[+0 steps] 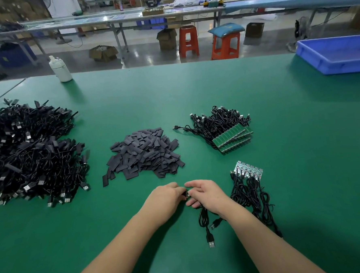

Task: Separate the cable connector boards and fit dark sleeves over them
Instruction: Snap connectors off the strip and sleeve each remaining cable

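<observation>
My left hand [165, 197] and my right hand [207, 194] meet near the table's front, pinching one small dark piece [188, 194] between them; whether it is sleeve or board is hidden by my fingers. Its black cable [204, 219] trails down under my right hand to a USB plug [211, 243]. A strip of joined connector boards [249, 170] with coiled cables lies just right of my right hand. A heap of dark sleeves [143, 154] lies beyond my hands. Stacked green board strips with cables [230, 137] sit farther right.
A big pile of black cables [32, 153] fills the left of the green table [279, 113]. A white bottle [60, 68] stands at the far left edge, a blue bin [336, 54] at the far right corner. Orange stools and benches stand beyond.
</observation>
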`<move>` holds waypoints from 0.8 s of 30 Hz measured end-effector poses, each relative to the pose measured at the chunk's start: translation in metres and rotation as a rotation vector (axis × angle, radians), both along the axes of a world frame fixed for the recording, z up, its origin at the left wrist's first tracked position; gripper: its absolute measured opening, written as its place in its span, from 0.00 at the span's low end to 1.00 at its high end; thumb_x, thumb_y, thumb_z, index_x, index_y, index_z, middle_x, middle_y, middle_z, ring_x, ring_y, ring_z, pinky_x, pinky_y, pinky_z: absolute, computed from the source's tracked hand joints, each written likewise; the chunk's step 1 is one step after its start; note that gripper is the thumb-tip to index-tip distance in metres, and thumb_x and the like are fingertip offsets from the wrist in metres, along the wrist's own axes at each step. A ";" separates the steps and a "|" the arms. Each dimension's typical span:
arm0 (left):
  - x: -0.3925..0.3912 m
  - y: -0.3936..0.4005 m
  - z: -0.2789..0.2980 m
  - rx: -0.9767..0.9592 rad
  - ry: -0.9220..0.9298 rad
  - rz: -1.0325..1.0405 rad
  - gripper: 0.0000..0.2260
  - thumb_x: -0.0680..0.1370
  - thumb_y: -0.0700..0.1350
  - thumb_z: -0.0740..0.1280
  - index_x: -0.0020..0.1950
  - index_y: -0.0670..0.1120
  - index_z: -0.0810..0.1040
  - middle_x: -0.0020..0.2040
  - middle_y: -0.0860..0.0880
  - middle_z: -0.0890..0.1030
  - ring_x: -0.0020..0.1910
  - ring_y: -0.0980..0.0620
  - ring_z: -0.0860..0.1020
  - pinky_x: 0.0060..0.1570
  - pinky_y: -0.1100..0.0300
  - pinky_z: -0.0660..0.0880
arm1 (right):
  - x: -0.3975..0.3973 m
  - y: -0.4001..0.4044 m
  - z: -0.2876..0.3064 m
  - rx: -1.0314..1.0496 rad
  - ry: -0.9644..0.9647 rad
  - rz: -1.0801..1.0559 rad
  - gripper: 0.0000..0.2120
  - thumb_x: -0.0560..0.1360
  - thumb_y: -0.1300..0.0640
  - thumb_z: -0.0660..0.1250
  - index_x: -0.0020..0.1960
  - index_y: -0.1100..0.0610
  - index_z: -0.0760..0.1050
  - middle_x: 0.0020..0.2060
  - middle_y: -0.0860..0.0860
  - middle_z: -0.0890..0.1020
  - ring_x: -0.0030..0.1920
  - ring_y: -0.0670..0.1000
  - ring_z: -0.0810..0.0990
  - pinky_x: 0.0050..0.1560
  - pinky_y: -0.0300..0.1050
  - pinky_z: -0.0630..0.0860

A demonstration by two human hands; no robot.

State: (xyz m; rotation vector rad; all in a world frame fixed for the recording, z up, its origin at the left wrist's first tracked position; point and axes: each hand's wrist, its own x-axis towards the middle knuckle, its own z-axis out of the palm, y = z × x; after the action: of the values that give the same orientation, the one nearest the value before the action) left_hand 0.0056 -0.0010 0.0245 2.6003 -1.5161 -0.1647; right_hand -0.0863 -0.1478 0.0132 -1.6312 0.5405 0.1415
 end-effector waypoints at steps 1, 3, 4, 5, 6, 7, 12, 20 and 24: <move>0.001 0.002 0.001 -0.014 -0.024 0.005 0.13 0.83 0.53 0.57 0.62 0.53 0.77 0.51 0.52 0.78 0.49 0.47 0.79 0.48 0.52 0.75 | 0.001 0.000 0.000 0.002 0.000 -0.005 0.14 0.81 0.64 0.62 0.66 0.59 0.74 0.44 0.54 0.84 0.41 0.48 0.85 0.43 0.40 0.81; 0.002 0.006 0.002 -0.067 -0.058 0.018 0.12 0.82 0.53 0.57 0.61 0.55 0.77 0.52 0.54 0.79 0.50 0.49 0.79 0.47 0.53 0.76 | 0.001 0.001 0.001 0.010 -0.004 -0.013 0.10 0.81 0.62 0.62 0.60 0.60 0.77 0.42 0.54 0.84 0.39 0.48 0.85 0.43 0.42 0.81; 0.002 0.007 0.002 -0.097 -0.063 0.020 0.12 0.82 0.53 0.58 0.60 0.55 0.77 0.52 0.54 0.80 0.50 0.50 0.79 0.46 0.54 0.76 | 0.001 0.001 0.002 0.011 -0.008 -0.013 0.08 0.81 0.62 0.63 0.58 0.61 0.77 0.40 0.55 0.84 0.38 0.49 0.84 0.43 0.43 0.82; 0.002 0.008 0.002 -0.120 -0.063 0.018 0.11 0.82 0.53 0.58 0.59 0.54 0.78 0.51 0.54 0.80 0.51 0.51 0.78 0.47 0.54 0.76 | 0.001 0.001 0.003 0.008 -0.013 -0.007 0.08 0.81 0.62 0.63 0.57 0.62 0.78 0.39 0.55 0.84 0.37 0.49 0.84 0.42 0.42 0.82; 0.002 0.009 0.001 -0.134 -0.062 0.011 0.11 0.82 0.52 0.59 0.58 0.53 0.79 0.51 0.53 0.81 0.52 0.51 0.78 0.47 0.54 0.76 | 0.001 0.001 0.004 0.003 -0.017 0.000 0.08 0.81 0.62 0.62 0.57 0.63 0.78 0.39 0.56 0.84 0.36 0.49 0.84 0.42 0.41 0.82; 0.001 0.009 0.000 -0.136 -0.064 0.001 0.11 0.82 0.52 0.59 0.58 0.52 0.79 0.50 0.53 0.81 0.52 0.50 0.78 0.48 0.54 0.75 | 0.000 0.001 0.004 0.000 -0.018 0.005 0.09 0.82 0.63 0.62 0.58 0.64 0.77 0.38 0.56 0.84 0.36 0.50 0.84 0.41 0.40 0.81; 0.001 0.007 -0.003 -0.134 -0.069 -0.053 0.11 0.82 0.50 0.59 0.56 0.48 0.78 0.47 0.49 0.79 0.49 0.47 0.77 0.46 0.53 0.74 | 0.000 0.001 0.004 0.011 -0.012 -0.006 0.09 0.81 0.64 0.62 0.59 0.65 0.77 0.39 0.56 0.84 0.36 0.49 0.84 0.41 0.40 0.81; -0.001 0.010 0.002 -0.250 -0.082 -0.081 0.09 0.81 0.49 0.62 0.53 0.48 0.81 0.44 0.51 0.82 0.45 0.47 0.79 0.41 0.53 0.77 | 0.000 0.001 0.007 -0.021 0.010 0.028 0.07 0.82 0.62 0.62 0.55 0.62 0.78 0.37 0.55 0.84 0.36 0.50 0.84 0.39 0.39 0.80; -0.005 0.013 0.008 -0.340 -0.104 -0.085 0.07 0.80 0.49 0.66 0.52 0.49 0.83 0.42 0.54 0.83 0.39 0.48 0.77 0.36 0.55 0.77 | -0.002 0.001 0.013 0.011 0.012 0.049 0.09 0.83 0.60 0.59 0.51 0.61 0.77 0.36 0.55 0.82 0.35 0.50 0.83 0.37 0.38 0.79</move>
State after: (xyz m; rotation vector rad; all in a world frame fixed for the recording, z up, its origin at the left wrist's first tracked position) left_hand 0.0010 0.0123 0.0326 2.3107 -1.5328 0.2062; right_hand -0.0881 -0.1466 0.0264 -1.6345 0.5079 0.1900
